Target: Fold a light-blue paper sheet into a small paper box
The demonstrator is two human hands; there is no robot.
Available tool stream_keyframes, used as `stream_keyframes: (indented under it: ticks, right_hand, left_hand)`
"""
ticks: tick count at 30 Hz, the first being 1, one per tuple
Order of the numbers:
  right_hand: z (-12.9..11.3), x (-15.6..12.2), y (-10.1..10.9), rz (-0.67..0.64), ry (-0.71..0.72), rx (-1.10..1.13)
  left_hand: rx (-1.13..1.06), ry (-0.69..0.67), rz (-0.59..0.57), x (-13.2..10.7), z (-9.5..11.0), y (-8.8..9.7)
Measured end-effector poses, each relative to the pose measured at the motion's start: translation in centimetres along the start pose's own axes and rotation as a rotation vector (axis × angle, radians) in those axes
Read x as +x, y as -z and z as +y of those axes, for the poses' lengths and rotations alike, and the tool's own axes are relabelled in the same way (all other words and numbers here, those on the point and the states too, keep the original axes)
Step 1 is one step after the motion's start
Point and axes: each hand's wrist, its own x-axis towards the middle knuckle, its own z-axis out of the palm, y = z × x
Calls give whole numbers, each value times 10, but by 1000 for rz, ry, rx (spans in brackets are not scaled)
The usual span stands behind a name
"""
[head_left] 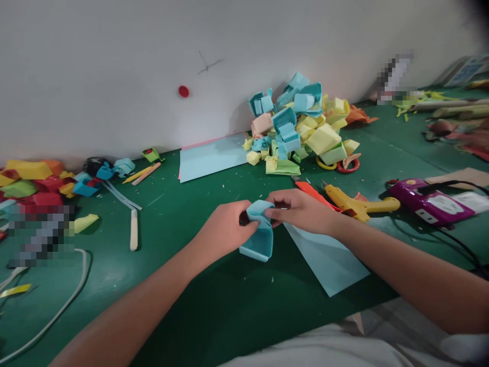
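Note:
My left hand (225, 229) and my right hand (301, 210) both pinch a folded light-blue paper piece (259, 239) just above the green table (183, 285). The piece is curled into a small box-like shape, its rounded bottom hanging below my fingers. The fingers of both hands are closed on its upper edge. A flat light-blue paper sheet (328, 260) lies on the table under my right wrist.
A heap of folded blue, yellow and pink paper pieces (301, 127) sits by the wall. A yellow glue gun (355, 204), an orange cutter (313, 192), a purple device (428, 201) with cables lie right. Another blue sheet (210, 158), sticks and coloured scraps (34, 183) lie left.

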Motion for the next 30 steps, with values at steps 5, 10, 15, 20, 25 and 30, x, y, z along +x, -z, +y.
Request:
stream_keyframes:
  ticks: [5,10,15,20,25,30]
  right_hand:
    - [3,1,2,9,5,-9]
    - [0,-3,1,14,64,-99]
    - [-3,-7,-4,-17,28,-190]
    - [0,-5,1,-19,49,-265]
    - [6,-1,7,-20,30,-277]
    - [13,4,11,-19,14,-198]
  left_hand:
    - [-17,-1,-4,1,-2,0]
    - [-31,-25,9,1,-4,-3]
    - [25,-24,18,1,-4,-3]
    - [0,-24,32,1,-4,-2]
    - [-54,-17,19,1,-7,-4]
    - [-79,23,33,0,-8,-4]
